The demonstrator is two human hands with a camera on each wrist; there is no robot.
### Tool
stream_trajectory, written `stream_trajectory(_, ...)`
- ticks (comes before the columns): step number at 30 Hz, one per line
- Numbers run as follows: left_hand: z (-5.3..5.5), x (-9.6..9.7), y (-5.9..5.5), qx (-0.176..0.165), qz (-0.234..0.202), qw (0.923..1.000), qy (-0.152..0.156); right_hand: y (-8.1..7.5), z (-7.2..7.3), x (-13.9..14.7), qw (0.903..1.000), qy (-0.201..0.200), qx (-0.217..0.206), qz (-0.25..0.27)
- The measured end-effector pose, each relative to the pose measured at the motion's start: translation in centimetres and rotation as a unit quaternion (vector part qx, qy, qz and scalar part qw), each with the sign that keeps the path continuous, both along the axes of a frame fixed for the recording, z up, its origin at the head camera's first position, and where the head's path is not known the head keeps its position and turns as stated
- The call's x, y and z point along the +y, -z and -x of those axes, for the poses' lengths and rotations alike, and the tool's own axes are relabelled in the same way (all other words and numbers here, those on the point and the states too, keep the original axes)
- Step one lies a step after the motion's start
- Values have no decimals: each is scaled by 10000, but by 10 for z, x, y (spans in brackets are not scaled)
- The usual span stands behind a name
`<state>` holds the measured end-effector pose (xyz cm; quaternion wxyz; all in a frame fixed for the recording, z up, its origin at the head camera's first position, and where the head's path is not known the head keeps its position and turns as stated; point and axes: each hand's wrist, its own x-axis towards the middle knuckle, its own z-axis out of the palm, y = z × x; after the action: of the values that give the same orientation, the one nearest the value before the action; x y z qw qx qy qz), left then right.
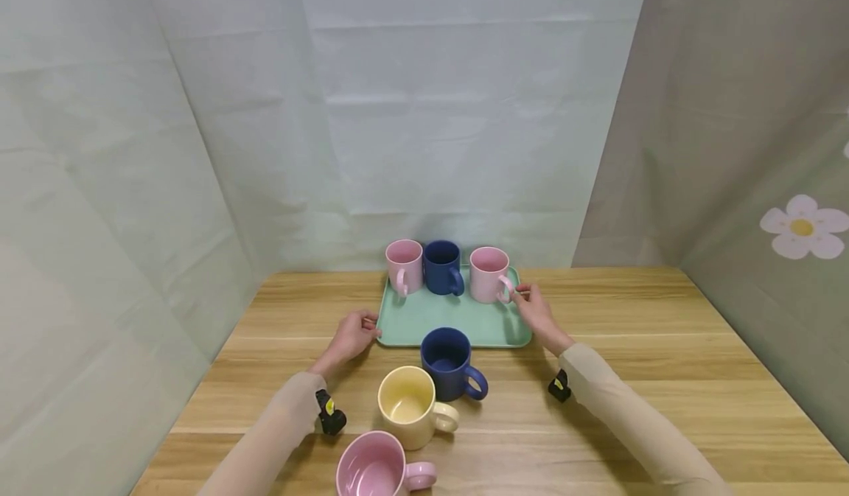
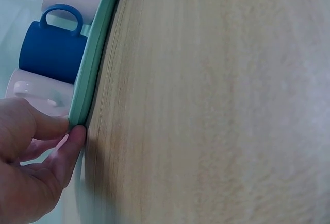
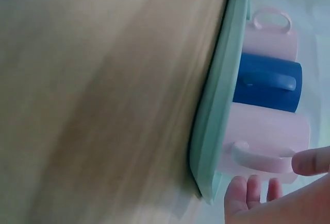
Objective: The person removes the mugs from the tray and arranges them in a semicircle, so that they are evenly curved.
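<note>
A light green tray [image 1: 431, 324] lies at the back of the table, bearing a left pink mug [image 1: 410, 278], a dark blue mug [image 1: 439, 279] and a right pink mug [image 1: 484, 287]. With thumb and fingertip, my left hand [image 1: 353, 336] pinches the tray's left rim near its front corner; the left wrist view shows this grip closely. At the tray's right side is my right hand [image 1: 537, 315], beside the right pink mug's handle. In the right wrist view its thumb [image 3: 312, 161] is spread from the fingers, near that handle; whether it touches the handle is unclear.
In front of the tray, a second dark blue mug [image 1: 447, 371], a yellow mug [image 1: 404, 411] and a third pink mug [image 1: 370, 466] stand in a slanting row on the wooden table [image 1: 637, 378], between my forearms. Pale cloth [image 1: 438, 127] hangs behind the table.
</note>
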<state>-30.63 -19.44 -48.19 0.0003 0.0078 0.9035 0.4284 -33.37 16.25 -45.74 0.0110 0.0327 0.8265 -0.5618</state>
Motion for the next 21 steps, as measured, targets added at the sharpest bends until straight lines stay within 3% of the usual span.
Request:
stream_trajectory(15,2,1,0,-28,-32,9999,99,-6,22,-2,9951,-670,67,731)
stream_trajectory(21,2,1,1,-48,4,10000,75,-5,26,-1,9947,-594,-140,828)
